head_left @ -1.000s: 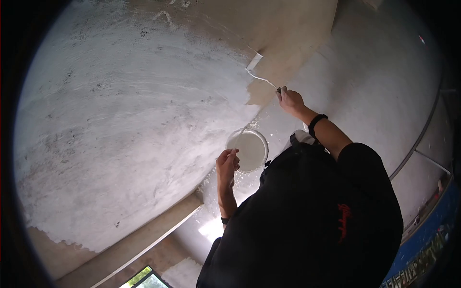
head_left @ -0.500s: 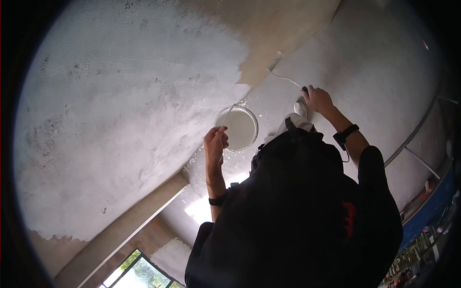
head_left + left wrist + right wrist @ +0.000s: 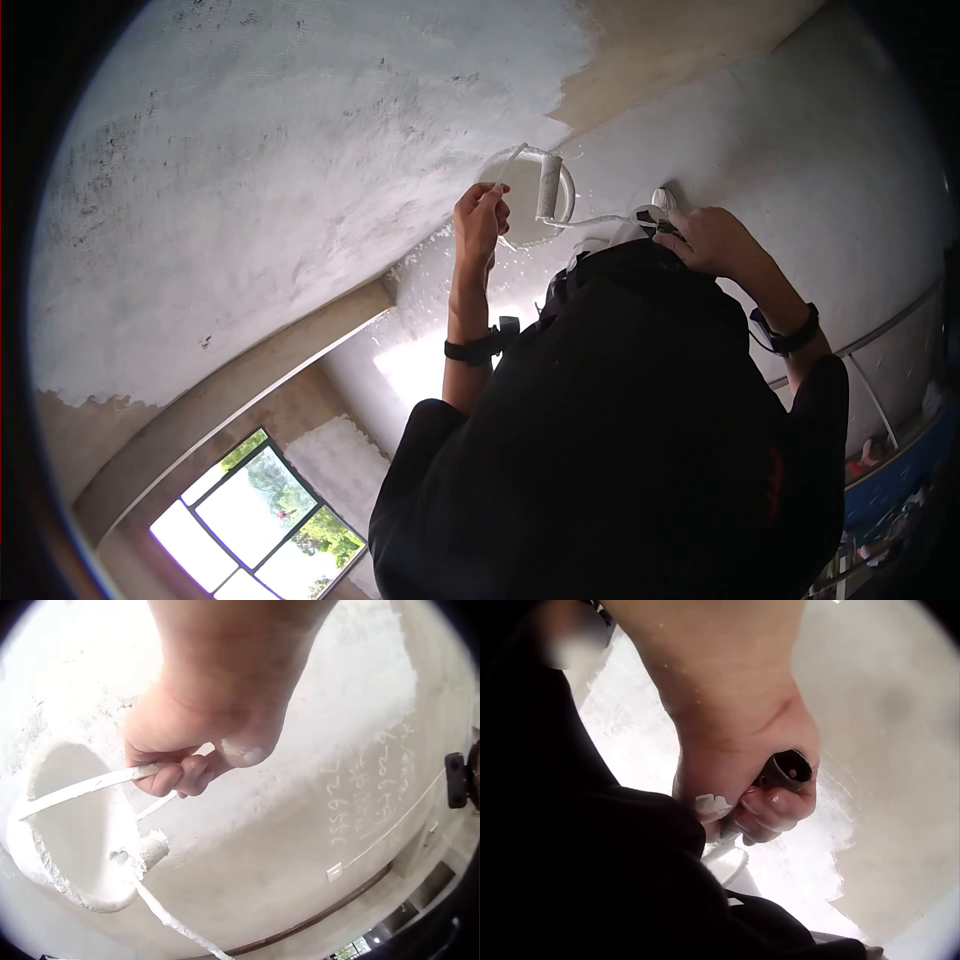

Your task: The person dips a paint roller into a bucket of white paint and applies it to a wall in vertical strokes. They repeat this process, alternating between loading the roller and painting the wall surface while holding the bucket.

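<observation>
Fingers of the left hand [image 3: 482, 222] curl round the white-coated handle of the bucket [image 3: 568, 190], seen closer in the left wrist view, where the handle [image 3: 82, 787] passes into the left hand [image 3: 202, 742]. The right hand [image 3: 712, 240] grips the roller by its dark handle [image 3: 789, 769]; in the right wrist view the fingers of the right hand [image 3: 742, 772] wrap it. The roller's white sleeve [image 3: 549, 187] is over the bucket's right side, at its rim, joined to the hand by a coated rod [image 3: 600, 220]. Whitish material is inside the bucket.
A wall [image 3: 300, 150] coated white stands at the left, with a bare brown patch [image 3: 680, 50] at the top. White splatter lies on the floor [image 3: 430, 260] round the bucket. A shoe [image 3: 663, 199] is near the right hand. A window [image 3: 260, 510] is at lower left.
The right hand has come down and the roller has swung from the wall area to the bucket. The left hand stays at the bucket's handle. The head view has shifted.
</observation>
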{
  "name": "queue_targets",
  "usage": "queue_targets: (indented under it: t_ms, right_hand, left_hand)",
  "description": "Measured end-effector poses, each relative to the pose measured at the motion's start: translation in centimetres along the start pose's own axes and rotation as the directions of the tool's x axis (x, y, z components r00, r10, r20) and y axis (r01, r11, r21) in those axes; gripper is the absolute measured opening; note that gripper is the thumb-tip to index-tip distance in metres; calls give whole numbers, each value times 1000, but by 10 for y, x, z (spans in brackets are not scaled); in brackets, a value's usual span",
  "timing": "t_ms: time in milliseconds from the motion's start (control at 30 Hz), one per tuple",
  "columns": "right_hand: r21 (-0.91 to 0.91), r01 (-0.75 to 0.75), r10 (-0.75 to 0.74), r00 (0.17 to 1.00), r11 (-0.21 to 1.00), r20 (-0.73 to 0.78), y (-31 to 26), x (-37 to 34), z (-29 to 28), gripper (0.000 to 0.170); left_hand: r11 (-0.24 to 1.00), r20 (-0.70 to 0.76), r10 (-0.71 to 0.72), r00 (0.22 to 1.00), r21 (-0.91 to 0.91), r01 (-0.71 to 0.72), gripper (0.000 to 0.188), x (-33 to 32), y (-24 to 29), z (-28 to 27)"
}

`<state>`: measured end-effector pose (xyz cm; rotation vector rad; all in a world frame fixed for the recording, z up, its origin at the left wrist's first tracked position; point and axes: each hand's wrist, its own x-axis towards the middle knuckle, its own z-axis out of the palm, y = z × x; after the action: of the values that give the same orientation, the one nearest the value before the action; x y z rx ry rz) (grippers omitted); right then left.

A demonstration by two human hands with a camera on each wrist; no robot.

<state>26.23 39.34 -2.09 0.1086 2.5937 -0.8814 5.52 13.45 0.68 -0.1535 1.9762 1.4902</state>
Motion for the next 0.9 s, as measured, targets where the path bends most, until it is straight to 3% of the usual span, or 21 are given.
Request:
queue_targets:
  t_ms: [67, 133, 367, 533, 900]
  right_hand:
    - [-48, 27, -24, 999, 998, 48, -12, 7, -1, 47]
    - [-90, 144, -144, 990, 985, 3, -21, 19, 2, 46]
    - [-308, 187, -174, 982, 933, 71, -67, 76, 12, 41]
    - [-473, 168, -63, 971, 865, 231, -83, 103, 18, 18]
    - [-468, 151, 23, 938, 870, 345, -87, 115, 12, 20]
  left_hand:
    - [1000, 5, 8, 1000, -18, -8, 17, -2, 0, -2]
    - [999, 56, 25, 998, -40, -23, 17, -3, -1, -6]
    - [1000, 64, 22, 998, 0, -22, 17, -8, -4, -5]
    - [999, 51, 3, 999, 36, -5, 18, -10, -5, -2]
    - [980, 55, 87, 995, 172, -95, 19, -5, -10, 4]
